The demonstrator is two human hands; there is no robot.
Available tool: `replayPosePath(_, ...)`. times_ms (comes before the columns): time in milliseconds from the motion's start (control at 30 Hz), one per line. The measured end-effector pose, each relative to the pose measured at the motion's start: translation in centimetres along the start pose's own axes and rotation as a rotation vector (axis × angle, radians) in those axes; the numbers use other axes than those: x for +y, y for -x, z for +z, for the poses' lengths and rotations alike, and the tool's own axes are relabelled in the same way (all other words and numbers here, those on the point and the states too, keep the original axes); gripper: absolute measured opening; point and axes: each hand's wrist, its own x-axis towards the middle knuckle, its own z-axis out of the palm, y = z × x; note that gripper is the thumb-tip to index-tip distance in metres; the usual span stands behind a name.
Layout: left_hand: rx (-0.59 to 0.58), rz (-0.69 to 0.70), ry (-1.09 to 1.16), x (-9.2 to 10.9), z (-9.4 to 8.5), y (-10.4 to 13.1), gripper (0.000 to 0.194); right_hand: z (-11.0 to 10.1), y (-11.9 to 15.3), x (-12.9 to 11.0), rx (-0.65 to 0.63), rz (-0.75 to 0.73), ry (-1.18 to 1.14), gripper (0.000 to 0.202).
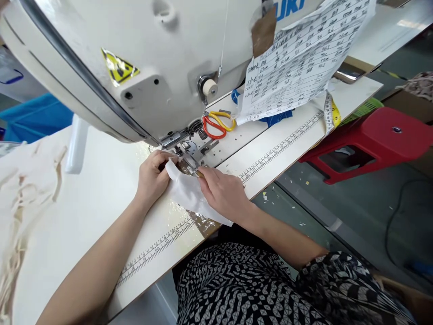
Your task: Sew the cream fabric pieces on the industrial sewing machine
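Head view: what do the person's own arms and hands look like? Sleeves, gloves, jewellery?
Both forearms are bare from elbow to wrist, with no sleeves over them. The left hand and the right hand wear no gloves, and no rings, watch or bracelets show. Nails are too small to judge. The only clothing in view is a black-and-white garment with a small geometric print, across the lap and by the right elbow.

Sitting around one sewing machine (135, 54): two scissors (218, 124), one printed sheet (297, 58), one red stool (372, 140), one white cloth piece (189, 194).
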Motion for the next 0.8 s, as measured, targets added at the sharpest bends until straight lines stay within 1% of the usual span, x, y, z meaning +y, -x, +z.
replayPosePath(333, -0.014, -0.003, -0.005, 0.04, -0.05, -0.09, 0.021, 0.01, -0.24, 0.08, 0.004, -0.03, 0.009, 0.029)
replayPosePath(667, -0.004, -0.003, 0.009, -0.08, -0.05, -0.09, 0.02, 0.19, -0.06, 0.14, 0.038, -0.016, -0.009, 0.028)
replayPosePath(800, -0.01, -0.015, 0.008, -0.04, -0.04, -0.1, 0.02, 0.14, -0.23, 0.09, 0.023, -0.021, -0.009, 0.028)
